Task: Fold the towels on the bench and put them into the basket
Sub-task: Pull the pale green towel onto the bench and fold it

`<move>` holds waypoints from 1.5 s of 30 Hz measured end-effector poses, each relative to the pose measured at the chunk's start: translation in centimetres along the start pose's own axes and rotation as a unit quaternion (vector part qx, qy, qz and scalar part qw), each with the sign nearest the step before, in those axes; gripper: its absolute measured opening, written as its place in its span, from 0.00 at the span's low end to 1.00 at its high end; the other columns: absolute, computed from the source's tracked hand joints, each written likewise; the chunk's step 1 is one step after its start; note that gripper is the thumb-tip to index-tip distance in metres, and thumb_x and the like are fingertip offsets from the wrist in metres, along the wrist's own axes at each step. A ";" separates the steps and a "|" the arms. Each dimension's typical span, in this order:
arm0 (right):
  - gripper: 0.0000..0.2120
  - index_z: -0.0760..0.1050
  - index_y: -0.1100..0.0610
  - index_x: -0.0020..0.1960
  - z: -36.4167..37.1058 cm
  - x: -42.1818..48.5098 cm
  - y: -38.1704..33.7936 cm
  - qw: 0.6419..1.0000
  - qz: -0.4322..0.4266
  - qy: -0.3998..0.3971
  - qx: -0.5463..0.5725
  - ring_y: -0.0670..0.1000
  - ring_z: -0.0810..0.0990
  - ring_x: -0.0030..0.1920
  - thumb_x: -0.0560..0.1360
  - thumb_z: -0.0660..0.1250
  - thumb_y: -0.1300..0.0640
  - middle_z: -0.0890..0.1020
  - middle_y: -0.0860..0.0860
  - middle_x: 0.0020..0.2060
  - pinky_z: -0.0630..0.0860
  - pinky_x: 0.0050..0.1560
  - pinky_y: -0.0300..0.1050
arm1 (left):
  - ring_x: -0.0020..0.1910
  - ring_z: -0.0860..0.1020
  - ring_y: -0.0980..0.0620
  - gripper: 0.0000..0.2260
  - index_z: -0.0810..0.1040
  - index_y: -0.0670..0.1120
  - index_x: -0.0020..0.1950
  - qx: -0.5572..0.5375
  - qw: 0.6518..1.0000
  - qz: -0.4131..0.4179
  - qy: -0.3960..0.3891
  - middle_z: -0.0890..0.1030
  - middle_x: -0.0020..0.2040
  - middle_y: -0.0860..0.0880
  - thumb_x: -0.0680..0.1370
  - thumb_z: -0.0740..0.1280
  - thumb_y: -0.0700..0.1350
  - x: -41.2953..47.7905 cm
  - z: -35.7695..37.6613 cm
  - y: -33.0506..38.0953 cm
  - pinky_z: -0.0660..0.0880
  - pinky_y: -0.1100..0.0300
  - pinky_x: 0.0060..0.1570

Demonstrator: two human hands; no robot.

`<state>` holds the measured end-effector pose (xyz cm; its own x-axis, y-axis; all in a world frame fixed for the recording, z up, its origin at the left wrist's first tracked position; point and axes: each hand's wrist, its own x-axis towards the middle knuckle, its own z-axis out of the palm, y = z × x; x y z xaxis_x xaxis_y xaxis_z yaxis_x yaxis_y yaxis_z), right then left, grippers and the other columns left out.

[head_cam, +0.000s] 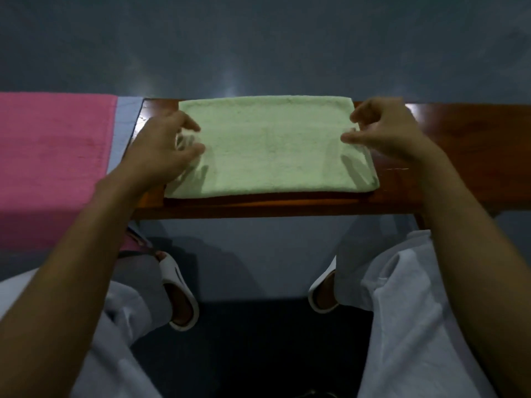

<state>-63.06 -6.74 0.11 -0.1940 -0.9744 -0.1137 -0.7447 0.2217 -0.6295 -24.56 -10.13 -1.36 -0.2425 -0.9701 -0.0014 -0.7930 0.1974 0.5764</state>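
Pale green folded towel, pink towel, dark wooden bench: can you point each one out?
pale green folded towel [270, 145], head view, middle of its top face
pink towel [51, 156], head view, middle of its visible cloth
dark wooden bench [459, 145], head view, bare top at right

folded towel on bench, draped towel to its left

The floor is smooth, dark grey-blue and slightly glossy, with a few pale patches of reflected light just beyond the far edge of the table. The table is polished reddish-brown wood that runs left to right across the view, with a bright glare on its top. The room is dim. Nearer the camera the floor falls into deep shadow.
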 end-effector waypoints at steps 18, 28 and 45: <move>0.16 0.76 0.56 0.53 1.9 1.1 0.0 0.992 -0.023 -0.022 -0.126 0.53 0.78 0.51 0.70 0.78 0.60 0.79 0.52 0.51 0.75 0.45 0.43 | 0.60 0.69 0.49 0.18 0.78 0.48 0.61 0.055 0.998 -0.026 0.002 0.74 0.63 0.47 0.76 0.76 0.52 1.6 2.4 0.1 0.72 0.50 0.62; 0.10 0.77 0.56 0.42 1.9 0.7 -0.5 0.988 -0.041 -0.039 -0.145 0.51 0.76 0.39 0.69 0.78 0.59 0.77 0.51 0.38 0.73 0.38 0.45 | 0.55 0.74 0.51 0.15 0.78 0.50 0.61 -0.022 0.999 -0.039 0.015 0.75 0.57 0.53 0.77 0.76 0.47 1.1 1.9 1.1 0.69 0.67 0.43; 0.09 0.80 0.59 0.47 1.6 4.9 -0.7 0.942 0.028 0.060 0.329 0.48 0.82 0.38 0.75 0.68 0.71 0.81 0.52 0.39 0.81 0.44 0.47 | 0.34 0.76 0.65 0.05 0.80 0.50 0.44 -0.239 0.962 -0.078 0.109 0.77 0.39 0.53 0.79 0.67 0.42 5.8 0.4 0.0 0.74 0.66 0.36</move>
<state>-62.47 -11.77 -1.26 -0.3217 -0.9417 -0.0983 -0.1826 0.1636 -0.9695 -26.18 -15.68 -1.64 0.0226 -0.9995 0.0218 -0.4504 0.0092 0.8928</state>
